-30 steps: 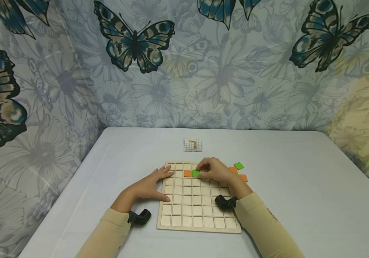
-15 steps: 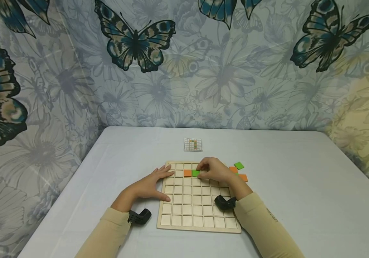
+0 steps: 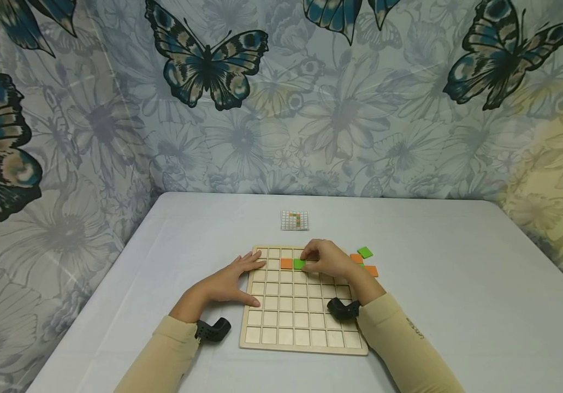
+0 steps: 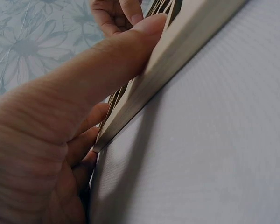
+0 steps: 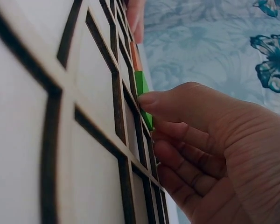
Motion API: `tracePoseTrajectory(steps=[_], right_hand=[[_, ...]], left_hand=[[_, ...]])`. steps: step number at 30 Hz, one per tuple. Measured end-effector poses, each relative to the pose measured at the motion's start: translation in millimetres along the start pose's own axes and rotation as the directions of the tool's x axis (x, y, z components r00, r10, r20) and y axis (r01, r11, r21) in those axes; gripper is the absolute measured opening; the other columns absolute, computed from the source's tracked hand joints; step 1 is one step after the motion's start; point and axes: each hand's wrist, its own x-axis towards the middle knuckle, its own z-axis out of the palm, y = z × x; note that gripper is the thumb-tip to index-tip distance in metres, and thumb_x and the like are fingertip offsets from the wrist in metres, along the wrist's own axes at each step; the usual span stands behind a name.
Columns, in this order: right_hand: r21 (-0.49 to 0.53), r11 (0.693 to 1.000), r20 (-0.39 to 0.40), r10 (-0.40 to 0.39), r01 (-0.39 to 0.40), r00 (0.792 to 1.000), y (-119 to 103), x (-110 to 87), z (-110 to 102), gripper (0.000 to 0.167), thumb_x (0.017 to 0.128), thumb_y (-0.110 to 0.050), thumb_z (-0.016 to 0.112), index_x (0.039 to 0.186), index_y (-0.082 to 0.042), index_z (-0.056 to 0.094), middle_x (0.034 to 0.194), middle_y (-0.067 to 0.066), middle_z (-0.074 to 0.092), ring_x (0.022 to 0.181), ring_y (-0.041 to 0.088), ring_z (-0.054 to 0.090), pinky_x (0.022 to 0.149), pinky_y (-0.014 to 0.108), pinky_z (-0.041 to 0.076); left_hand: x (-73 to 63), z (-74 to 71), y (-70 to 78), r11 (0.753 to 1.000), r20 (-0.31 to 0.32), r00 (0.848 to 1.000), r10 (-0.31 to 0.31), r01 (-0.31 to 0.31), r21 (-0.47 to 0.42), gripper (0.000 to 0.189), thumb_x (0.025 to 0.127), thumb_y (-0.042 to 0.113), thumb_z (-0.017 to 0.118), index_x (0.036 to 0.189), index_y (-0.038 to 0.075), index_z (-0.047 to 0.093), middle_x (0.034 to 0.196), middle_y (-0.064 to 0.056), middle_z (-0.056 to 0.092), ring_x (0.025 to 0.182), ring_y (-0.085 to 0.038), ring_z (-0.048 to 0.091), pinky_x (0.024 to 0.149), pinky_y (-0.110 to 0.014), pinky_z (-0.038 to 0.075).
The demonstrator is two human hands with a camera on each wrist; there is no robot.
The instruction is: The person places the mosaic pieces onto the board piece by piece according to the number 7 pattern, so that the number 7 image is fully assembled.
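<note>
1. Centrally, in the head view, a wooden grid board lies on the white worktop, a small gridded card between it and the worktop's far edge. The left hand, thumb and fingers spread wide, rests on the board's left edge. The right hand narrowly pinches a green tile in the second row from the board's far edge; an orange tile lies just to its left. Loose tiles, green and orange, lie near the board's far right corner.
2. Left wrist view: the left thumb touches the board's rim.
3. Right wrist view: the right thumb tip touches the green tile; whether it sits flush cannot be told.
</note>
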Motion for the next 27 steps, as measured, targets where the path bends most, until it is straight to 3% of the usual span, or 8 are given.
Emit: tracePoseTrajectory(steps=[8,18,27], right_hand=[[-0.042,0.999,0.005,-0.010,0.010,1.000,-0.4,-0.8,-4.8,0.015,0.079,-0.013,0.074,0.090,-0.006,0.068,0.095,0.006,0.062,0.088,0.019,0.060,0.081,0.031,0.053],[-0.024,0.999,0.013,0.031,-0.031,0.999,1.0,-13.2,-26.6,0.032,0.081,-0.021,0.073,0.106,-0.003,0.066,0.106,0.011,0.065,0.101,0.028,0.060,0.090,0.041,0.051],[0.015,0.997,0.025,0.079,-0.079,0.997,12.3,-37.0,-46.0,0.034,0.082,-0.022,0.072,0.109,-0.003,0.065,0.109,0.012,0.066,0.105,0.030,0.058,0.092,0.047,0.049]], left_hand=[[0.3,0.4,-3.0,1.000,0.003,1.000,-0.001,0.001,0.018,0.094,0.068,0.045,0.079,0.146,0.017,0.034,0.158,-0.003,0.011,0.146,-0.029,0.000,0.118,-0.052,0.004],[0.0,1.4,2.7,1.000,0.001,1.000,-0.006,0.006,-0.002,0.093,0.068,0.044,0.080,0.145,0.017,0.035,0.158,-0.003,0.011,0.145,-0.032,0.000,0.117,-0.054,0.005],[0.1,1.6,0.5,1.000,0.001,1.000,-0.012,0.012,-0.002,0.094,0.068,0.044,0.080,0.145,0.018,0.035,0.158,-0.002,0.011,0.146,-0.031,-0.001,0.117,-0.054,0.005]])
